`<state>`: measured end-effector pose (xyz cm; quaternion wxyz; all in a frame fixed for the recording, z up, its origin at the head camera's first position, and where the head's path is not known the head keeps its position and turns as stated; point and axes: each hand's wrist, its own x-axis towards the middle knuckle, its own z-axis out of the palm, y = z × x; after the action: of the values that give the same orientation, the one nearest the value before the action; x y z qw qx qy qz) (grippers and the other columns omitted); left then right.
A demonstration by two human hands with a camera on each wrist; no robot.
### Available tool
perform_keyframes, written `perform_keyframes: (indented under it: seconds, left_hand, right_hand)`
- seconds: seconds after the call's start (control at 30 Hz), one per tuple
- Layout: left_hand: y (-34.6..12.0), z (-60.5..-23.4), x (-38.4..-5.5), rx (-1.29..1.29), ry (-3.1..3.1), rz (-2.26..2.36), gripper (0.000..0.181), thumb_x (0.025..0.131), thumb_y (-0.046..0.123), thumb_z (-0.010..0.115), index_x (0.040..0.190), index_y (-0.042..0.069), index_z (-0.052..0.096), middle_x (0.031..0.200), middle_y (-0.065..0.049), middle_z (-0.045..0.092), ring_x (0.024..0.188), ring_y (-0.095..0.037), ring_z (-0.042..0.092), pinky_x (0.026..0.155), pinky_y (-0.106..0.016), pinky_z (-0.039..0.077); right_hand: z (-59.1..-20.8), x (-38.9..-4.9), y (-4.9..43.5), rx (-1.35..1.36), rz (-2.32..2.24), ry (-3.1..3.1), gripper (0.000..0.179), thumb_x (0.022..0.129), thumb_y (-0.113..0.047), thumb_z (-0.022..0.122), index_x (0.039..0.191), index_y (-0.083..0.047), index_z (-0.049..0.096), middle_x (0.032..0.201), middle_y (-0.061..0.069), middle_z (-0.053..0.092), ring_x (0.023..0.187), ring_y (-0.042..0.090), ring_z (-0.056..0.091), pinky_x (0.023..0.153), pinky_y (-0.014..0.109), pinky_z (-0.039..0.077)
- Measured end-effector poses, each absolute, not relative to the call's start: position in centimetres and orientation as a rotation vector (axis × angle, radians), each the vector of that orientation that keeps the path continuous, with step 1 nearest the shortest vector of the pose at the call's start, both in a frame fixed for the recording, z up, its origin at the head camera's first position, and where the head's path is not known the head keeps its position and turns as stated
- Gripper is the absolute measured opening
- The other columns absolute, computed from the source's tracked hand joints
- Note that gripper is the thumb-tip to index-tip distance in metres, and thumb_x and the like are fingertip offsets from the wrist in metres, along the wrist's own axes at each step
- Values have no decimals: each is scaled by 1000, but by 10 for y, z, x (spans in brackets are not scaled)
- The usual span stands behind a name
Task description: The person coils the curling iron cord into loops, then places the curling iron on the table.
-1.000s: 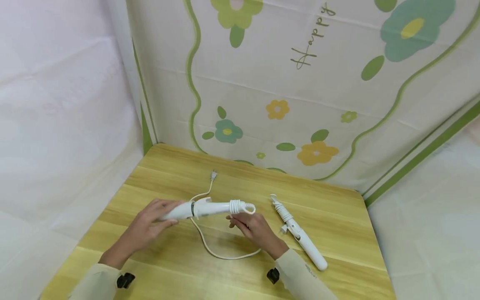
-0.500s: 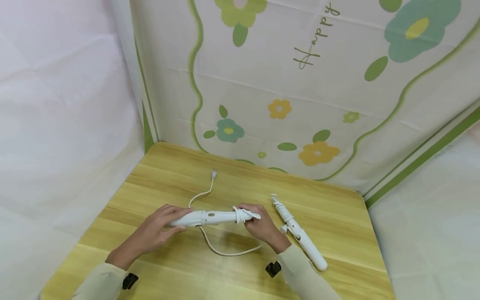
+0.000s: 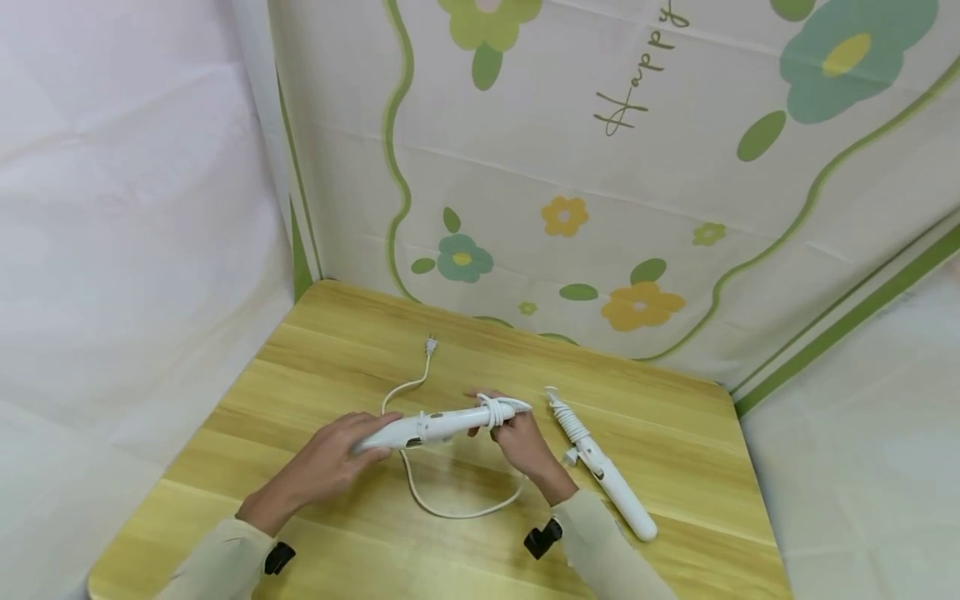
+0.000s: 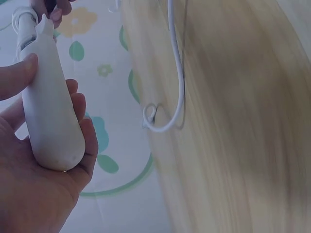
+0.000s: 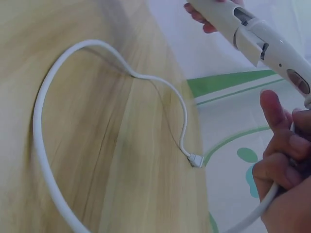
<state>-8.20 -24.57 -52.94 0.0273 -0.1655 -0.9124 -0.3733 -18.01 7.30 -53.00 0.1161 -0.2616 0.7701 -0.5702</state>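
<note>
My left hand (image 3: 330,458) grips the rounded end of a white curling iron (image 3: 457,421), thumb along one side and fingers around the other in the left wrist view. The iron is held above the table, its far end pointing right and slightly up. Several turns of white cord (image 5: 41,126) are wound around that far end. My right hand (image 3: 525,446) is there, fingers partly behind the iron; in the right wrist view its curled fingers hold the cord. The loose cord loops over the table to a two-pin plug (image 3: 431,345) near the back edge.
A second white curling iron (image 3: 615,492), cord wound around its narrow end, lies on the wooden table (image 3: 300,375) right of my right hand. Fabric walls with a flower print (image 3: 642,306) enclose the table at the back and sides.
My right hand has moved from below the iron's far end, around it, to partly behind it. The iron has turned about its length, and its far end now tips upward.
</note>
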Motion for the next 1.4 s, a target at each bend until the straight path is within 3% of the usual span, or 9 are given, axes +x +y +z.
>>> perform_keyframes:
  seconds: [0.17,0.27,0.4,0.63,0.8,1.2,1.4]
  left_hand:
    - [-239,-531,-84,-490,-2853,-1261,53,108,32,70,159,25,57,139,-11,73,115,-25,69,92,-49,56]
    - [-235,-531,-85,-479,-2857,-1286,54,108,33,70,159,23,58,138,-11,73,114,-24,68,91,-48,56]
    - [-230,-531,-85,-447,-2853,-1261,55,106,35,72,157,20,60,137,-10,75,112,-25,69,90,-48,57]
    - [-222,-536,-86,-360,-2799,-1123,56,95,25,86,148,23,67,138,-4,74,119,-25,70,94,-51,58]
    - [-215,-541,-88,-376,-2707,-980,61,87,25,94,141,18,69,131,-3,75,112,-21,70,90,-47,60]
    - [-210,-547,-86,-461,-2662,-958,60,92,24,89,148,21,67,131,2,74,114,-18,70,93,-48,62]
    - [-205,-548,-88,-516,-2546,-796,63,87,26,93,144,17,69,125,-1,76,107,-19,72,88,-44,63]
  right_hand:
    - [-531,-182,76,-730,-1827,1904,39,117,-7,41,153,-4,57,73,0,62,53,3,39,49,20,32]
    - [-531,-181,77,-673,-1901,1684,30,117,-17,44,143,-11,60,77,-6,58,55,1,38,50,19,31]
    - [-531,-180,76,-590,-1976,1483,16,118,-29,48,128,-20,57,81,-4,56,56,-1,38,49,17,30]
    - [-530,-176,73,-422,-2011,1435,19,117,-16,41,125,-23,57,82,-4,60,57,1,40,46,14,29]
    - [-530,-174,71,-298,-2017,1422,24,118,-12,35,127,-21,55,83,-4,63,57,3,41,46,15,30]
    - [-525,-170,69,-176,-2032,1434,28,116,-8,33,126,-20,56,82,-4,67,55,3,40,45,15,30]
    - [-525,-167,67,-100,-2049,1472,31,112,-3,34,128,-18,55,82,-2,67,55,2,41,44,14,29]
